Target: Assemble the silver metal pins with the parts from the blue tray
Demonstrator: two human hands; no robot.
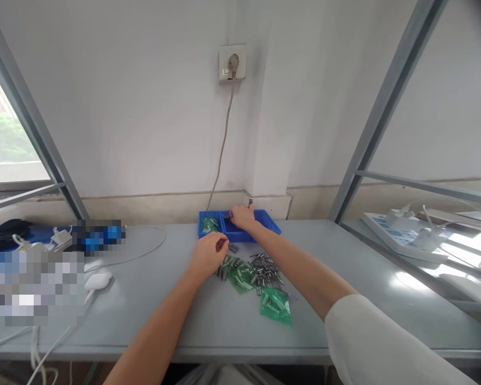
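Note:
My left hand (209, 255) is curled in a pinch just in front of the blue divided tray (248, 236). Something small and reddish shows by its fingertips, too small to name. Over the tray's middle, my right hand (242, 216) reaches in with bent fingers beside small dark metal pieces (226, 217); what they grip is hidden. Green bags (209, 224) with pieces in them fill the tray's left compartment. Below my hands lie a pile of small metal pins (266, 269), an opened green bag (240, 275) and several short metal cylinders (234, 248).
A green plastic bag of metal parts (276, 306) lies nearer the front edge of the grey table (304, 334). White chargers and cables (98, 280) are at the left. Grey metal posts (385, 117) flank the table, and a white power strip (403, 238) lies at right.

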